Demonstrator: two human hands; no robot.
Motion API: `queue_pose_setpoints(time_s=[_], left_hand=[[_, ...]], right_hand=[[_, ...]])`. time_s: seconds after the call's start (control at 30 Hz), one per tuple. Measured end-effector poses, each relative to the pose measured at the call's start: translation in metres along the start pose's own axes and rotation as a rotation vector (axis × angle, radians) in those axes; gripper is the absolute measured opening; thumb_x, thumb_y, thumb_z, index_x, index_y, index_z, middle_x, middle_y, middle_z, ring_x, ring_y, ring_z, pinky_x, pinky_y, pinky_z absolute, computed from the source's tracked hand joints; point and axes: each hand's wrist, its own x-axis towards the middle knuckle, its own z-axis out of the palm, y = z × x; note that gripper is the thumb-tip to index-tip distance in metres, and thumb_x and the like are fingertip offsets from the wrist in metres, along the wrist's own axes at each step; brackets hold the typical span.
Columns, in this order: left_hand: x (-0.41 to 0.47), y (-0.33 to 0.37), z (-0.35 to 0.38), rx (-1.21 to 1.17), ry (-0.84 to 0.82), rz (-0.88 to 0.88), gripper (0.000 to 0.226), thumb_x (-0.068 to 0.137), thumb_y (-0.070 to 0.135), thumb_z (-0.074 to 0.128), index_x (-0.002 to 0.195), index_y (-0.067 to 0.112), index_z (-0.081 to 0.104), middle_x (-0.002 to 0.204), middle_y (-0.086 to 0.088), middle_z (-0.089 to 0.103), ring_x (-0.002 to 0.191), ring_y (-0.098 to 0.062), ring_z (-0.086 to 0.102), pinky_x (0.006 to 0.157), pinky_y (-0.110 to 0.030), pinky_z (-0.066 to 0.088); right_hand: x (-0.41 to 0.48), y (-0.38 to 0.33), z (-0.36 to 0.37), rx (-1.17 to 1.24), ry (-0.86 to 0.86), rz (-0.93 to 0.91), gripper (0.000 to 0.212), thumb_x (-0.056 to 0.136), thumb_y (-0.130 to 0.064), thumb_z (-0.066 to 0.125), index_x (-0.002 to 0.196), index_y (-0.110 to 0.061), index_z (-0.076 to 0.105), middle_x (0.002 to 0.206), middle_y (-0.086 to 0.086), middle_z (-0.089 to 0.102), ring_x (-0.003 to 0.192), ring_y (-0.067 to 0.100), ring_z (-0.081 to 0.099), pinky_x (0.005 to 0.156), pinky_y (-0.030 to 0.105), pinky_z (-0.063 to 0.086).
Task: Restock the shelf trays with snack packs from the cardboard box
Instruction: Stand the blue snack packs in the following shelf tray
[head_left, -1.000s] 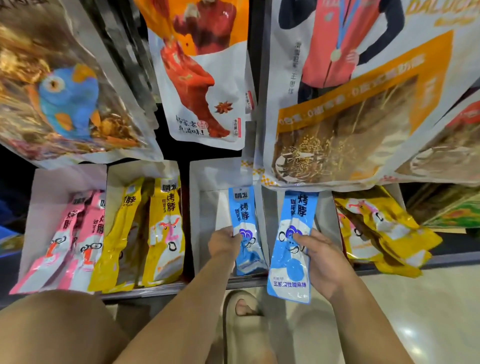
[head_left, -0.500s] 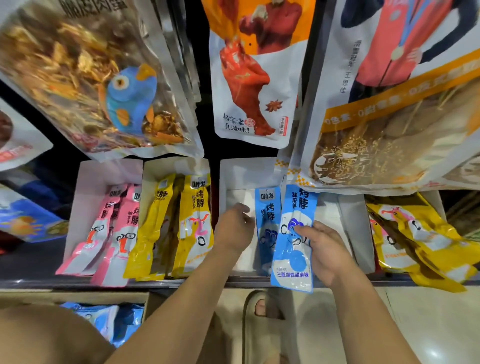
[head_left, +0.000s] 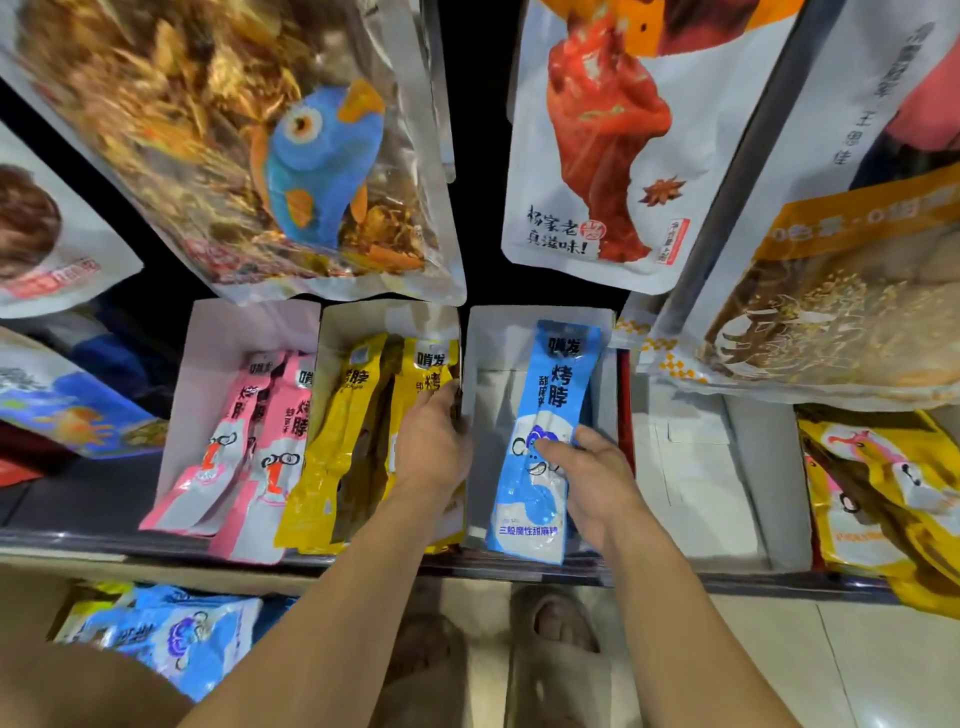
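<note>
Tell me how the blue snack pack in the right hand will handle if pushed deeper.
Probably floppy: the blue snack pack is a long, thin pouch and may buckle if pushed endways. Its glossy film looks slippery under the right hand.

Glossy plastic blue pack (head_left: 545, 447), matt cardboard tray (head_left: 493, 415)

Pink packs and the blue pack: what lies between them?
Head view: the yellow packs, then the left hand gripping a tray wall, beside the right hand's blue pack.
</note>
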Motion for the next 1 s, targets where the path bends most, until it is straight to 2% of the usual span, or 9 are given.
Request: queue_pose_setpoints(time_s=[0.13, 0.2, 0.3, 0.37, 0.47, 0.6, 0.7, 0.83, 1.0], left_hand=[[0.002, -0.006, 0.001, 0.008, -0.015, 0.014, 0.047, 0.098, 0.027, 0.057, 0.144, 0.027, 0.049, 0.134, -0.003, 0.055, 0.125, -0.025, 0.053, 0.095, -0.037, 0.051], [0.002, -0.007, 0.001, 0.004, -0.010, 0.017, 0.049, 0.097, 0.028, 0.058, 0.145, 0.026, 0.047, 0.130, -0.003, 0.055, 0.118, -0.025, 0.057, 0.093, -0.040, 0.053], [0.002, -0.009, 0.002, -0.006, -0.009, 0.008, 0.050, 0.097, 0.027, 0.059, 0.145, 0.025, 0.046, 0.130, -0.004, 0.055, 0.115, -0.025, 0.057, 0.092, -0.042, 0.052], [0.001, -0.008, 0.002, -0.018, -0.005, 0.006, 0.051, 0.097, 0.027, 0.059, 0.146, 0.025, 0.046, 0.130, -0.004, 0.055, 0.115, -0.025, 0.057, 0.092, -0.042, 0.053], [0.002, -0.007, 0.002, -0.029, -0.014, -0.013, 0.052, 0.097, 0.027, 0.060, 0.146, 0.025, 0.045, 0.131, -0.003, 0.055, 0.117, -0.024, 0.056, 0.094, -0.041, 0.052], [0.002, -0.003, -0.003, -0.038, -0.055, -0.045, 0.053, 0.096, 0.026, 0.061, 0.146, 0.023, 0.044, 0.137, -0.003, 0.052, 0.121, -0.024, 0.055, 0.098, -0.039, 0.050], [-0.002, -0.003, -0.005, -0.053, -0.084, -0.057, 0.056, 0.094, 0.024, 0.063, 0.146, 0.024, 0.044, 0.140, -0.002, 0.052, 0.122, -0.023, 0.055, 0.098, -0.039, 0.051], [-0.010, 0.003, -0.013, -0.081, -0.133, -0.038, 0.061, 0.089, 0.025, 0.068, 0.145, 0.023, 0.043, 0.134, -0.003, 0.057, 0.117, -0.024, 0.060, 0.094, -0.043, 0.055], [-0.030, 0.009, -0.027, -0.052, -0.249, 0.017, 0.050, 0.086, 0.024, 0.067, 0.130, 0.035, 0.046, 0.126, 0.006, 0.064, 0.114, -0.019, 0.065, 0.084, -0.042, 0.060]], right_hand=[[0.021, 0.018, 0.019, -0.184, 0.059, -0.026, 0.015, 0.088, 0.000, 0.070, 0.099, -0.010, 0.071, 0.092, 0.012, 0.074, 0.074, 0.023, 0.069, 0.064, 0.035, 0.059], [0.029, 0.026, 0.028, -0.300, 0.096, -0.044, 0.014, 0.087, -0.003, 0.073, 0.094, -0.014, 0.070, 0.085, 0.009, 0.073, 0.075, 0.023, 0.067, 0.068, 0.040, 0.059], [0.033, 0.034, 0.038, -0.420, 0.146, -0.064, 0.028, 0.089, -0.006, 0.074, 0.115, -0.009, 0.066, 0.079, -0.003, 0.066, 0.075, 0.023, 0.066, 0.074, 0.039, 0.057], [0.033, 0.038, 0.041, -0.509, 0.194, -0.068, 0.037, 0.092, -0.008, 0.071, 0.127, -0.002, 0.061, 0.092, 0.004, 0.070, 0.088, 0.027, 0.071, 0.081, 0.037, 0.057], [0.033, 0.045, 0.040, -0.679, 0.195, -0.110, 0.012, 0.093, -0.009, 0.068, 0.105, -0.008, 0.065, 0.091, 0.009, 0.072, 0.078, 0.020, 0.066, 0.053, 0.018, 0.048], [0.034, 0.048, 0.038, -0.823, 0.196, -0.124, 0.015, 0.092, -0.011, 0.069, 0.105, -0.010, 0.062, 0.095, 0.011, 0.071, 0.067, 0.011, 0.058, 0.047, 0.011, 0.038], [0.029, 0.044, 0.038, -0.884, 0.170, -0.128, 0.024, 0.091, -0.016, 0.070, 0.111, -0.007, 0.060, 0.095, 0.007, 0.069, 0.079, 0.018, 0.064, 0.065, 0.026, 0.052], [0.014, 0.035, 0.036, -0.982, 0.134, -0.155, 0.033, 0.091, -0.028, 0.072, 0.113, -0.009, 0.059, 0.105, 0.005, 0.064, 0.094, 0.022, 0.061, 0.081, 0.032, 0.051], [-0.023, 0.015, 0.031, -1.185, 0.134, -0.249, 0.035, 0.091, -0.035, 0.066, 0.118, -0.013, 0.058, 0.115, 0.010, 0.061, 0.108, 0.029, 0.059, 0.092, 0.039, 0.052]])
